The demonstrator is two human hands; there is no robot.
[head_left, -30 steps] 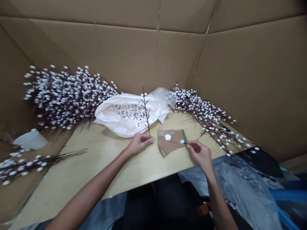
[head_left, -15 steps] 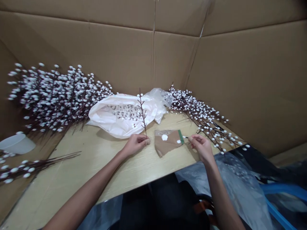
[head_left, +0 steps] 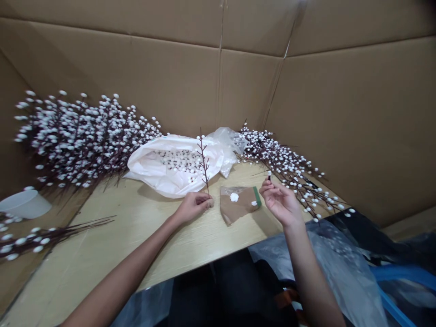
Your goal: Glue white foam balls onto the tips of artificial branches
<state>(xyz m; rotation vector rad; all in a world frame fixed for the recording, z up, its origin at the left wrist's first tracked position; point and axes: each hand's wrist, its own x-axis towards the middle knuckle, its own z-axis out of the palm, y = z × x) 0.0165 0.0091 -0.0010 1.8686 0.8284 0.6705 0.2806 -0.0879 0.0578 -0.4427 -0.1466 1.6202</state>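
Observation:
My left hand (head_left: 195,206) is closed around the lower end of a thin brown artificial twig (head_left: 205,165). The twig stands nearly upright, with short bare side stubs and a white berry close to its top. Pinched in the fingertips of my right hand (head_left: 281,200) is a small white berry (head_left: 269,174) with a short dark stem, white end up. Between the hands lies a piece of brown cardboard (head_left: 235,211) with a green edge and two white blobs, a larger one (head_left: 234,197) and a smaller one. Behind the twig, a white plastic bag (head_left: 150,179) lies open, full of loose white berries (head_left: 182,160).
Berry branches (head_left: 81,141) are heaped at the left, and more branches (head_left: 279,159) lie at the right. A white plastic cup (head_left: 27,204) stands at the left edge beside a few berry stems (head_left: 37,240). Cardboard walls (head_left: 170,81) enclose the wooden table (head_left: 136,245).
My right hand has lifted away from the cardboard's green edge and turned palm up, bringing the berry upright. My left hand and the twig have barely moved.

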